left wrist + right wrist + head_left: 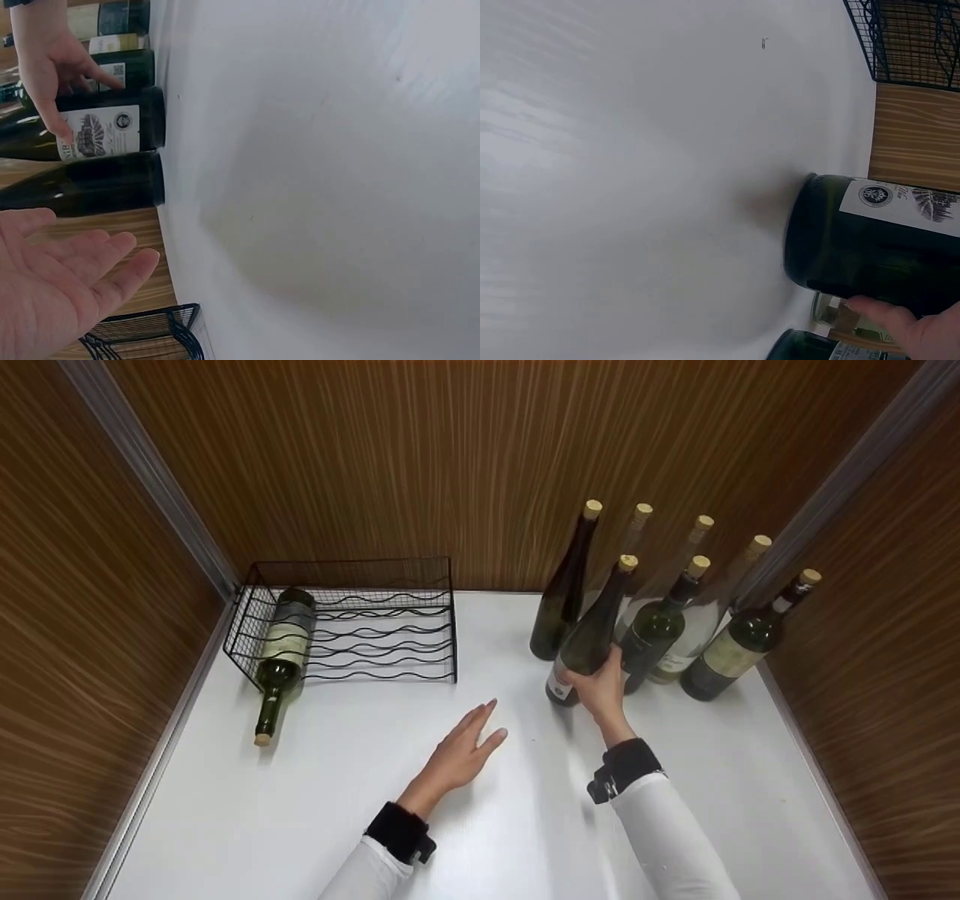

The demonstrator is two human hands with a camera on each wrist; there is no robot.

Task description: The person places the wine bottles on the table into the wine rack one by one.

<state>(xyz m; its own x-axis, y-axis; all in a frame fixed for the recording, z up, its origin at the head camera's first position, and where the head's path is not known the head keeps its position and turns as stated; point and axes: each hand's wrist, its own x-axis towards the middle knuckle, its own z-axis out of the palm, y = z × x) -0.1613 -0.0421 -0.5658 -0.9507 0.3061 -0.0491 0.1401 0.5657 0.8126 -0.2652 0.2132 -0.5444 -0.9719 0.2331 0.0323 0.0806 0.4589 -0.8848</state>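
Note:
My right hand (602,688) grips the lower body of a dark wine bottle (598,624), thumb and fingers on opposite sides of it. This bottle is corked, stands upright and has a white label (900,202) near its base. To the left, my left hand (456,755) hovers over the white table, fingers extended, holding nothing. In the left wrist view, the palm of the left hand (52,292) is turned up toward the camera. A black wire wine rack (454,649) stands at the back left. One green bottle (286,639) lies in its leftmost slot, neck toward me.
Several corked bottles stand at the back right: a slim dark one (564,600) behind the gripped bottle, a green one (654,634) just right of it, clear ones behind, and another green bottle (739,649) farthest right. Wood-grain panels (375,457) close off the back and sides.

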